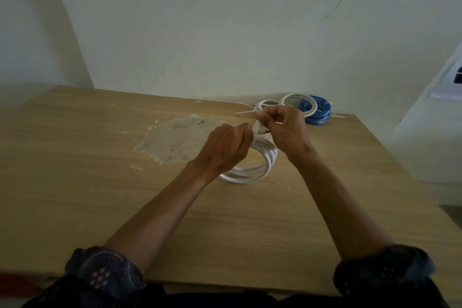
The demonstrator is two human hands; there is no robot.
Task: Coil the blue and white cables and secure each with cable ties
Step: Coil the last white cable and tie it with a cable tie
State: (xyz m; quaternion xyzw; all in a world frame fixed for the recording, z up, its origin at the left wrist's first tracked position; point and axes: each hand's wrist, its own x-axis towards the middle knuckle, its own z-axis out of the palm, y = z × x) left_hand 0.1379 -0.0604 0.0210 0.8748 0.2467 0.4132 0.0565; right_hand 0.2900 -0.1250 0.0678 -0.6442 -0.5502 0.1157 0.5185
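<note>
Two hands meet atop the white cable coil [252,172]: left hand [226,149] grips the loops, right hand [287,130] pinches the same bundle just beside; ring stands below, between them.

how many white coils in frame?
3: held coil, gripped by left hand and right hand mid-table; small coil at the far edge behind the right hand; larger coil beside it, overlapping the blue coil. Hands may hide more.

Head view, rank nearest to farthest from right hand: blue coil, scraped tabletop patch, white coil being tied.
1. white coil, centre, held by the right hand.
2. blue coil, back right, just behind it.
3. scraped patch, left, beyond the left hand.
</note>
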